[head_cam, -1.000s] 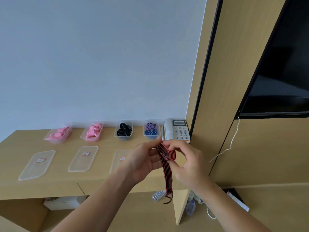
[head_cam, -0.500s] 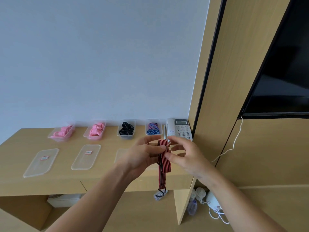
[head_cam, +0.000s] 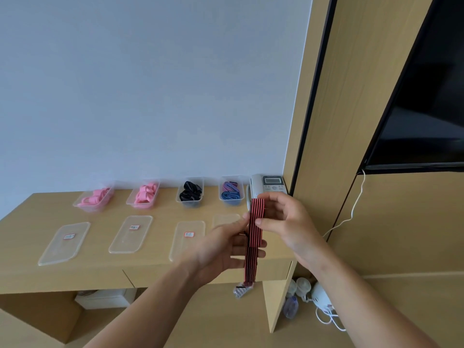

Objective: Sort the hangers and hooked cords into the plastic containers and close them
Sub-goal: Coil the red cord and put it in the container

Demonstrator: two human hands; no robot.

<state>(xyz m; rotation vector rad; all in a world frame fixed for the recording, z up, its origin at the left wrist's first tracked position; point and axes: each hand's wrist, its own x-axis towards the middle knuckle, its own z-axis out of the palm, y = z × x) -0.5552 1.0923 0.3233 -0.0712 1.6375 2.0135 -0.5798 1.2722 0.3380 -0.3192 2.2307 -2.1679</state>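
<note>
Four containers (head_cam: 190, 203) sit in a row along the back of the desk (head_cam: 37, 217), centre-left of frame; four lids (head_cam: 130, 243) lie before them, a telephone (head_cam: 270, 187) right of them.

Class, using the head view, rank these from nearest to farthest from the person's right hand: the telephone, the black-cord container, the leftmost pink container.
From the right hand, pinching the striped cord:
1. Telephone, just behind it, desk's right end.
2. Black-cord container, back row, further left.
3. Leftmost pink container, row's far left.
</note>
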